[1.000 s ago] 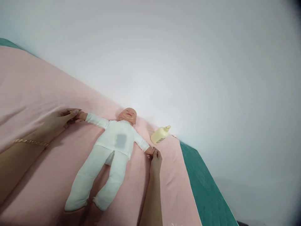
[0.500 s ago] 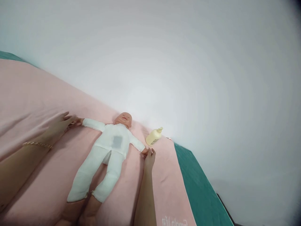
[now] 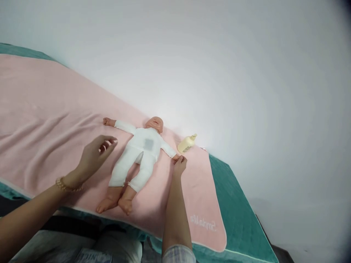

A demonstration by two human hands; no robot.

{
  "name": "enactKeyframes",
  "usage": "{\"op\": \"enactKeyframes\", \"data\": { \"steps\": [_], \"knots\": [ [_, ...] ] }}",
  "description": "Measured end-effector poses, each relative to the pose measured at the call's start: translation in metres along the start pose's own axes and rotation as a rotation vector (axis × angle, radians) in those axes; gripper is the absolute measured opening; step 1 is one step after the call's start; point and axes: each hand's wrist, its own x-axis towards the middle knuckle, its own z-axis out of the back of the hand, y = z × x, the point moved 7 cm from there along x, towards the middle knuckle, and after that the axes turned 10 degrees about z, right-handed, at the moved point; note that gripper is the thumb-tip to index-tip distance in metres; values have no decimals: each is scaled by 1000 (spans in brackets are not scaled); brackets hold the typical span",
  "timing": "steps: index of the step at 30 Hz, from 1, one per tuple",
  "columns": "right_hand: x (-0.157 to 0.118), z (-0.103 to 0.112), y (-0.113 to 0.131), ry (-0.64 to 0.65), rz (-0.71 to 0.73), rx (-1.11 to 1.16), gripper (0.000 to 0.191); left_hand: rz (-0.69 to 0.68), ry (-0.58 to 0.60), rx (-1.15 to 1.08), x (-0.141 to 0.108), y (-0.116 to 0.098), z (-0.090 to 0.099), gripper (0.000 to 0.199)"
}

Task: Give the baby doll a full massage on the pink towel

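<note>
A baby doll [image 3: 145,144] in white clothes, with a grey patch on its chest, lies on its back with arms spread. My right hand [image 3: 180,165] is closed around the doll's hand on the right side of the picture. Above the blanket, beside the doll's legs, my left hand [image 3: 95,153] hangs with fingers curved and thumb apart; nothing is in it. The doll's other hand [image 3: 109,121] rests free. A pale yellow pump bottle [image 3: 187,144] is just past my right hand.
A pink blanket [image 3: 55,98] with wrinkles on the left and lettering at the near right corner lies under the doll. Beneath it is a green cover [image 3: 233,193]. A white wall [image 3: 246,91] rises right behind. My lap [image 3: 117,244] shows at the bottom.
My left hand has let go of the doll's hand and moved right and toward me. My right hand stays at the doll's other hand. The view has shifted, showing the feet fully and the near edge.
</note>
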Motion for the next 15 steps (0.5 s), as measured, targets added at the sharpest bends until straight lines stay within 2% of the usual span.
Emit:
{"op": "enactKeyframes", "data": {
  "steps": [3,5,10,13,15],
  "knots": [
    [0,-1,-2,-2,13,12,36,-17,168,48,-40,8,-7,39],
    [0,-1,-2,-1,22,24,35,-17,241,122,-64,16,-5,43],
    [2,-2,-6,1,34,40,40,0,296,328,-110,40,6,46],
    [4,-3,-7,2,42,65,43,73,342,227,-129,55,0,36],
    [4,-3,-7,4,53,94,45,193,306,72,-134,68,-1,32]
  ]
}}
